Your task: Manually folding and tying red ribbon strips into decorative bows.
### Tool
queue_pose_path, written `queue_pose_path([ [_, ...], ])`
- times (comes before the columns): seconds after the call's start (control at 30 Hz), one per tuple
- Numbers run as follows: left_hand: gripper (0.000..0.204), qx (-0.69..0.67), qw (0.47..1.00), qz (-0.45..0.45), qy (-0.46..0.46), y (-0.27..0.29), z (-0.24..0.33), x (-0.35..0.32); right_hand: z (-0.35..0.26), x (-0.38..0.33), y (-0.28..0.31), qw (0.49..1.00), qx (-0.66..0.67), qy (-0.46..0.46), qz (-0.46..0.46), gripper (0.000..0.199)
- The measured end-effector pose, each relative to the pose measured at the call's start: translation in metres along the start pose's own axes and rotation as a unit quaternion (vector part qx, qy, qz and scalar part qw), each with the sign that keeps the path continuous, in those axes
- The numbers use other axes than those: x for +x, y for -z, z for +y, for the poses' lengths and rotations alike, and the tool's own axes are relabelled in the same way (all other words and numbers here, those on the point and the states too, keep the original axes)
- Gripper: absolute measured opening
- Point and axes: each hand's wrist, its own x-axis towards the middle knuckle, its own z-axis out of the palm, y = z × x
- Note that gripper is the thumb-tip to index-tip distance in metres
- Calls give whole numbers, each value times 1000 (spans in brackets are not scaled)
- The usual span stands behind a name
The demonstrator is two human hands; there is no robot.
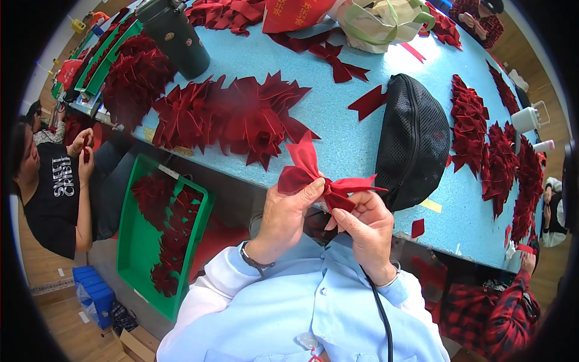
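Between my two hands, just in front of my chest, is a red ribbon bow (306, 158) with a loop at the left and pointed tails up and to the right. My left hand (284, 212) pinches its left loop near the knot, the thumb lying on the ribbon. The fingers of my right hand (367, 224) close on the bow's lower right part beside the knot. Past the bow, piles of dark red bows (253, 114) lie along the table's near left edge. A black mesh pouch (416, 142) stands right of my hands.
A dark tumbler (175, 39), a cream bag with green handles (383, 24) and loose ribbon (369, 102) are on the blue table (338, 130). More bow rows (469, 127) lie right. A green crate (136, 253) of bows sits lower left. Several people work around the table.
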Motion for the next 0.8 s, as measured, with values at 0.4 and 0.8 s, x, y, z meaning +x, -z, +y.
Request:
queue_pose_path([
  [0.4, 20, -11, 1000, 13, -12, -4, 2, 9, 6, -2, 16, 997, -35, 52, 35, 19],
  [0.8, 13, 3, 998, 41, -37, -11, 5, 8, 0, 12, 6, 798, -450, 399, 11, 22],
])
